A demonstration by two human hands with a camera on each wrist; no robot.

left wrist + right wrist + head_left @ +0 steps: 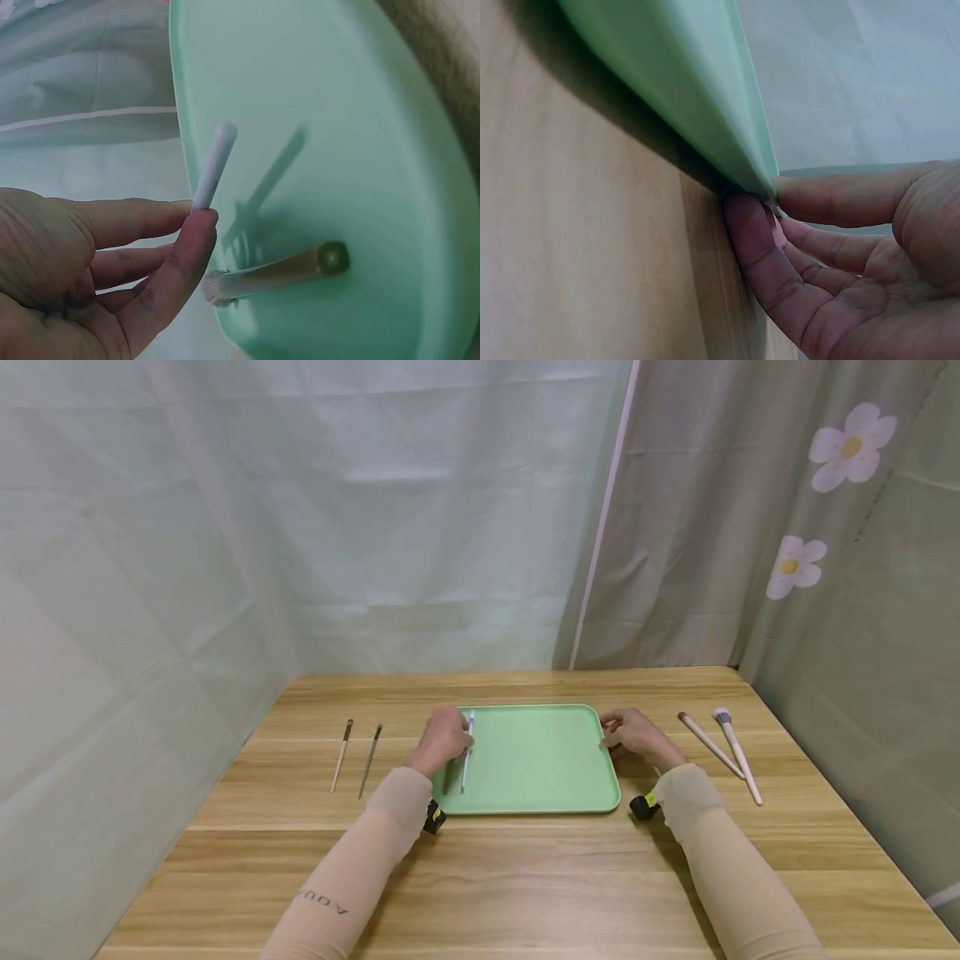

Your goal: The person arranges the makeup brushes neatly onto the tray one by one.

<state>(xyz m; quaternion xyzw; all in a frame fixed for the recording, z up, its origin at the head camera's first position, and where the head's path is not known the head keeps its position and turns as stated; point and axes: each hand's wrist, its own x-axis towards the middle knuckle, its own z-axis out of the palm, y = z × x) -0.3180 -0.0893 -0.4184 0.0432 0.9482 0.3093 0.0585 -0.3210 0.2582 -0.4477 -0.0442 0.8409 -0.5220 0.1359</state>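
My left hand (pixel 442 739) is over the left end of a light green tray (pixel 540 760), thumb and finger pinching a slim white makeup brush (pixel 215 166). Its smooth end points up from the fingertips in the left wrist view, and its shadow falls on the tray. Beside it in the tray lies a makeup brush with a brown handle (pixel 292 271) and pale bristles. At the tray's right side, my right hand (pixel 636 735) grips the rim; in the right wrist view the thumb and a finger pinch the tray's edge (pixel 727 127).
Two thin brushes, one pale pink (pixel 341 762) and one dark grey (pixel 370 764), lie on the wooden table (pixel 525 885) left of the tray. On the right rest a pale-handled brush (pixel 708 743) and a fluffier brush (pixel 738 756), nearly meeting at their lower ends. Curtains (pixel 450 527) hang behind.
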